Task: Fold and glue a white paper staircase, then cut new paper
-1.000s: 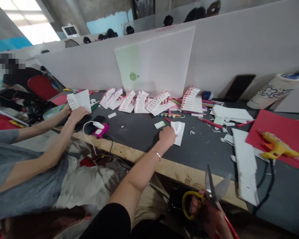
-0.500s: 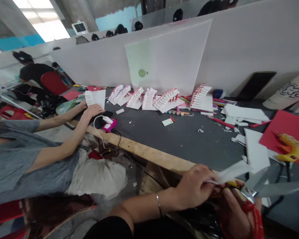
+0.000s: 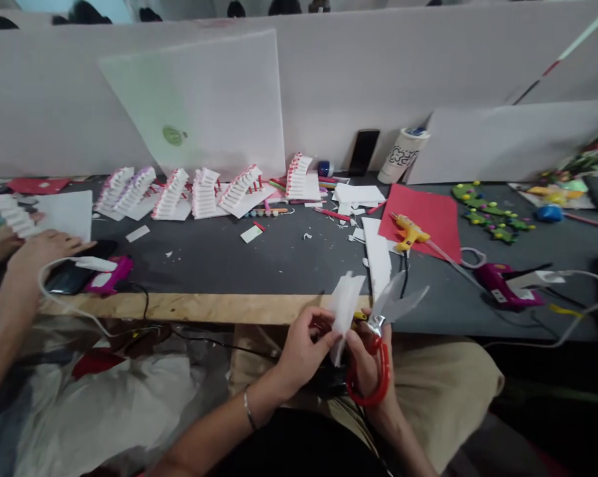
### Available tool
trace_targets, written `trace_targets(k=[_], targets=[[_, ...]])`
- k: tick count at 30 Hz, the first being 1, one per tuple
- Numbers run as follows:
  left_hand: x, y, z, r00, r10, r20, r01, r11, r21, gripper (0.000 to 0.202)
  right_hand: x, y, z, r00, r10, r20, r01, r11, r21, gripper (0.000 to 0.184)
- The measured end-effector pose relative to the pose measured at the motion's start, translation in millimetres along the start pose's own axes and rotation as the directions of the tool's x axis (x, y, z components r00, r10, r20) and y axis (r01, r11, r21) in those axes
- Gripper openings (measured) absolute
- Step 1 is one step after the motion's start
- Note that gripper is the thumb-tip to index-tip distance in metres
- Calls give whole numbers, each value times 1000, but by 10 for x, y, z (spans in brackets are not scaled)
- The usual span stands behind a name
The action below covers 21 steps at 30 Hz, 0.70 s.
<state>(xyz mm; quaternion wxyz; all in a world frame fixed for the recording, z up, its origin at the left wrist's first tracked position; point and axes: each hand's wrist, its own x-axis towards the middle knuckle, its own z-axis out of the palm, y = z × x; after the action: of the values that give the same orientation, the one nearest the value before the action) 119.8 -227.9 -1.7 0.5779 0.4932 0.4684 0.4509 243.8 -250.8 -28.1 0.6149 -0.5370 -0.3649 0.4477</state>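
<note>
Between the thumb and fingers of my left hand [image 3: 306,348] is a white paper strip [image 3: 347,301], held upright over my lap near the table edge. My right hand [image 3: 371,364] grips red-handled scissors [image 3: 382,377], whose blades stand apart and point up and away, to the right of the strip. My right thumb lies close to the strip's lower end; whether it presses on it I cannot tell. Something small and yellow shows between the hands, too little of it to name. Past the blades, a longer white piece [image 3: 377,255] lies on the table.
A yellow glue gun [image 3: 409,232] rests on red paper [image 3: 441,225]. Several white stair-like paper models [image 3: 204,192] stand along the back. A co-worker's hand [image 3: 45,255] holds another model at left. Magenta power sockets [image 3: 111,275] with cables lie on both sides. A patterned cup [image 3: 403,156] stands behind.
My view has swung to the right and levelled. The paper strip, slanted before, is now more upright. The scissors have turned from pointing right to pointing up and away, still in my right hand.
</note>
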Motion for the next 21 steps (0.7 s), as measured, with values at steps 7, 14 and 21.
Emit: trace_targets(k=[7,14,21], targets=[[32,73,-65,993,-109,56,110,994,-21,28,-20,-27,31,999,-27,36,32,989,-146,41],[42,112,-122,990,-111,86,110,994,22,30,-14,-74,72,992,-51,114,68,986,-151,31],[156,61,-283,961,-261,-94,223,928,-299,39,149,-115,-111,994,-15,108,34,983,-180,46]])
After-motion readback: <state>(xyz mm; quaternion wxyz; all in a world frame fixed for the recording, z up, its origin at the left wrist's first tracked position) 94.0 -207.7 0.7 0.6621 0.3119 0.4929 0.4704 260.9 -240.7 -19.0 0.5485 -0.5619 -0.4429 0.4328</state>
